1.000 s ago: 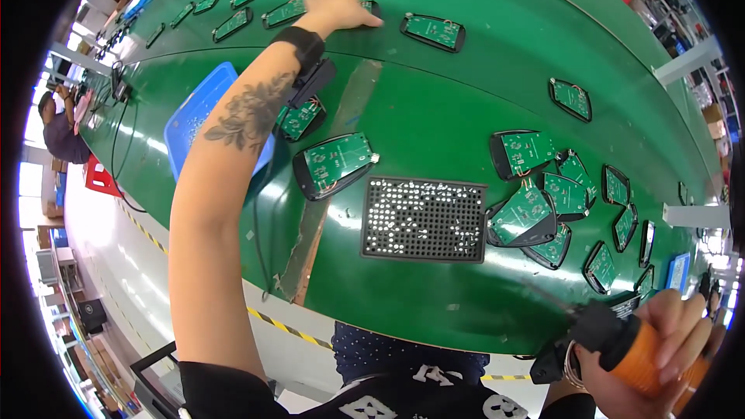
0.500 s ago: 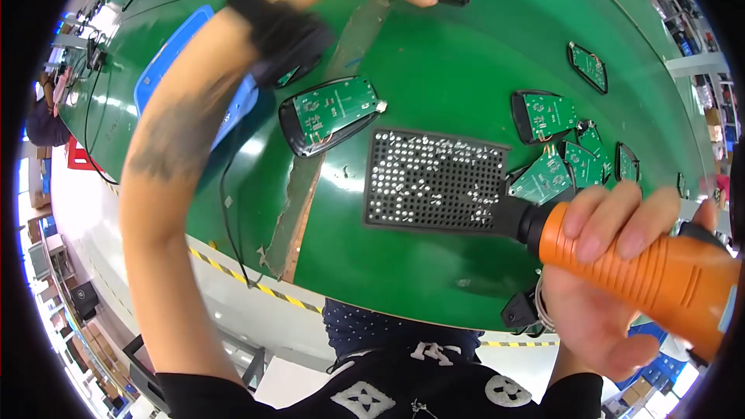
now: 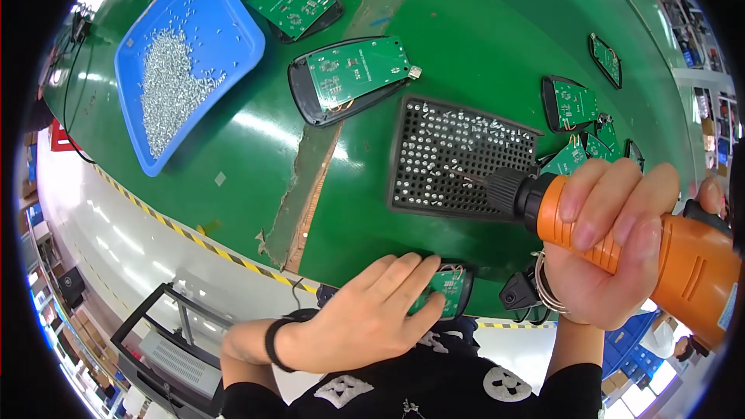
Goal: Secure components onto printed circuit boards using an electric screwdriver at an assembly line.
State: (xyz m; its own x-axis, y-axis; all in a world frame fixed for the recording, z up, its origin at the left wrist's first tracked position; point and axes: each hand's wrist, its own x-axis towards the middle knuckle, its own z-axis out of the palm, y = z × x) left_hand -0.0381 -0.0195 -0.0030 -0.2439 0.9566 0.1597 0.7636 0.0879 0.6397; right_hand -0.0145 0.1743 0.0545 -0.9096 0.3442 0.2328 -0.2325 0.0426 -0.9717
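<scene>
My right hand [image 3: 613, 240] grips an orange electric screwdriver [image 3: 660, 252], its black nose pointing left over the near right corner of a black perforated screw tray [image 3: 454, 155]. My left hand [image 3: 365, 314] lies flat at the near edge of the green belt, fingers resting on a small black housing with a green circuit board [image 3: 450, 287]. A larger black housing with a green board [image 3: 353, 77] lies further out, beyond the tray.
A blue tray [image 3: 233, 23] heaped with small silver screws sits at the far left. Another board in a housing [image 3: 299, 0] lies at the top. Several more boards [image 3: 578, 109] cluster at the right. A worn brown strip [image 3: 310, 178] crosses the green belt [image 3: 481, 23].
My left arm has pulled back from the far side of the belt to the near edge, bringing a board there. My right hand with the screwdriver has come up over the screw tray.
</scene>
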